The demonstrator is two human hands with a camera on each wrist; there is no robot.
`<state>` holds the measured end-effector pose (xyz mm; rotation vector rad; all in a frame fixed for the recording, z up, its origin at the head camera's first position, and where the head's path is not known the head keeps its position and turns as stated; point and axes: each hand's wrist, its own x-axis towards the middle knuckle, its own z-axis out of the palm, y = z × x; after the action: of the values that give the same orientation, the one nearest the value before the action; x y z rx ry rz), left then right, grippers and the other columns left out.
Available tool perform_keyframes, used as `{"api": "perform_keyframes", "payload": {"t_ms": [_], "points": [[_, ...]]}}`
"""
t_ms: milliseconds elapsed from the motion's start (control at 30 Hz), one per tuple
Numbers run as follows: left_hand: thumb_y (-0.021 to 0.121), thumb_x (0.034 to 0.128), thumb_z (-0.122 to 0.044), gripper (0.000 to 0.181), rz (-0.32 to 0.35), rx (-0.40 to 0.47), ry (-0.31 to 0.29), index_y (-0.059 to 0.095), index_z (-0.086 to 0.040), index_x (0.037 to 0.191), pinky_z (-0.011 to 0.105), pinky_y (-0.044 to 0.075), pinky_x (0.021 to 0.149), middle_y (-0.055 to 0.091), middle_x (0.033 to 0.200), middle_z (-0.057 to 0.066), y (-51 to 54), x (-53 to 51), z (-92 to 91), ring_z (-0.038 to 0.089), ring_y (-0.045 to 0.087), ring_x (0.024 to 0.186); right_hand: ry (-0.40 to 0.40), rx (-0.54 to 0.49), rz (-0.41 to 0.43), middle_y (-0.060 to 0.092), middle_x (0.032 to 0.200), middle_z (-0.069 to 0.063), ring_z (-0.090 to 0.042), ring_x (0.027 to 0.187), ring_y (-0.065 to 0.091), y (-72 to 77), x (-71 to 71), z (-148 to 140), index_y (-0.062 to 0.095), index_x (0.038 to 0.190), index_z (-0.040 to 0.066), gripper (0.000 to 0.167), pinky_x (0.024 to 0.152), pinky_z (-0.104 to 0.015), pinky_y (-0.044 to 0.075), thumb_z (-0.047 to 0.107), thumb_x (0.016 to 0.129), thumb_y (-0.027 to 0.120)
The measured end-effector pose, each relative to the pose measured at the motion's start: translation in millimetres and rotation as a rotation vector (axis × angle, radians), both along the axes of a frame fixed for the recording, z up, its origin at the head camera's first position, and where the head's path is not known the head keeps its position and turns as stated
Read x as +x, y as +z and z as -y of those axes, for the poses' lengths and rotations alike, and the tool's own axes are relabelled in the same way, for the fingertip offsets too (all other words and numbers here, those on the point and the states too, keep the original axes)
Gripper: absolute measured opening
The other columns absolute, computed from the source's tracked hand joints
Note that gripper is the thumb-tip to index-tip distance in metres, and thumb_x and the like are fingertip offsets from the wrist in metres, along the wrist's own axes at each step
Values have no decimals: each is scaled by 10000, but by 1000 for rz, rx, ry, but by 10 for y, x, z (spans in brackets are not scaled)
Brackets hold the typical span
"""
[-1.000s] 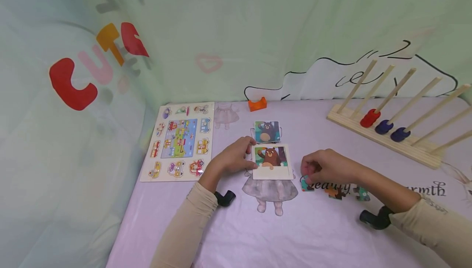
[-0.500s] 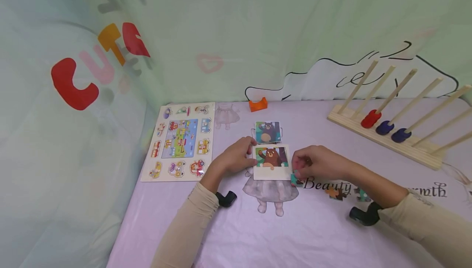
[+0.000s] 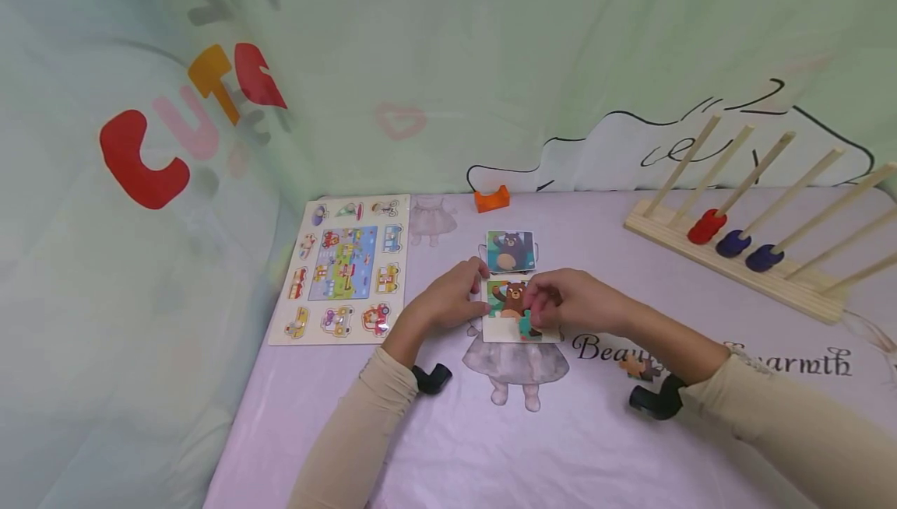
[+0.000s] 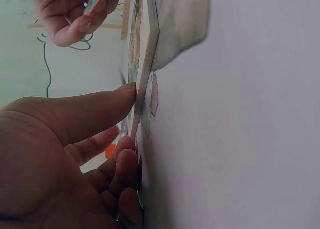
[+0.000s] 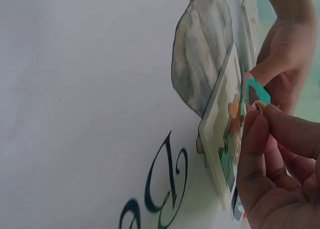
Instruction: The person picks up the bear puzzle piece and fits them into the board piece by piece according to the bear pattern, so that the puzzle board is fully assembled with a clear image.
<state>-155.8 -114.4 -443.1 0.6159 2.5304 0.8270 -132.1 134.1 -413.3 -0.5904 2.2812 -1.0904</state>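
Note:
A small wooden puzzle tray (image 3: 501,330) lies mid-table, a brown bear picture filling its upper part and its lower strip bare wood. At the tray's left side is my left hand (image 3: 448,299), gripping the edge with thumb (image 4: 117,101) and curled fingers. Over the tray's lower right, my right hand (image 3: 578,303) pinches a teal jigsaw piece (image 5: 258,91) between thumb and forefinger. In the right wrist view the piece is tilted above the tray. A bear picture card (image 3: 511,250) lies just behind the tray. Right of it rests a loose brown jigsaw piece (image 3: 639,366), partly near my right wrist.
A vehicle peg puzzle board (image 3: 343,268) lies at the left. An orange block (image 3: 492,198) sits at the back. At the right stands a wooden peg rack (image 3: 736,260) with red and blue beads. Fabric walls (image 3: 434,65) border the table.
My right hand has carried the teal jigsaw piece leftward from the table to above the tray's lower right. My left hand stays at the tray's edge. My right forearm now covers another loose piece.

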Motion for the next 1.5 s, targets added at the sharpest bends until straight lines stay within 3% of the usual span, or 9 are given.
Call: {"api": "perform_keyframes", "payload": {"t_ms": [300, 567, 1033, 1500], "points": [[728, 935, -187, 347, -37, -23, -39, 579, -140, 1245, 283, 402, 793, 519, 1014, 45, 4, 8, -4, 172, 495, 921, -55, -33, 29, 698, 861, -17, -194, 864, 618, -50, -29, 158, 696, 1020, 65, 126, 831, -354, 498, 88, 908, 747], [738, 931, -199, 336, -32, -17, -35, 586, -160, 1228, 264, 399, 766, 519, 1004, 34, -14, 4, 6, 160, 496, 900, -101, -9, 28, 709, 842, -26, -172, 833, 625, -95, -34, 278, 708, 1020, 48, 141, 784, -305, 502, 103, 902, 760], [747, 933, -221, 343, -24, -8, -31, 588, -174, 1233, 249, 421, 756, 524, 1009, 28, -31, -10, 11, 157, 506, 855, -142, 21, -9, 725, 779, -1, -135, 773, 638, -139, -39, 365, 723, 953, 79, 114, 777, -319, 481, 128, 875, 790], [747, 932, -207, 334, -31, 7, -29, 596, -151, 1225, 264, 396, 757, 526, 1003, 48, -17, -8, 22, 164, 489, 874, -162, 26, -26, 720, 720, -11, -126, 639, 620, -154, -32, 417, 722, 904, 79, 119, 619, -276, 490, 129, 845, 812]]}}
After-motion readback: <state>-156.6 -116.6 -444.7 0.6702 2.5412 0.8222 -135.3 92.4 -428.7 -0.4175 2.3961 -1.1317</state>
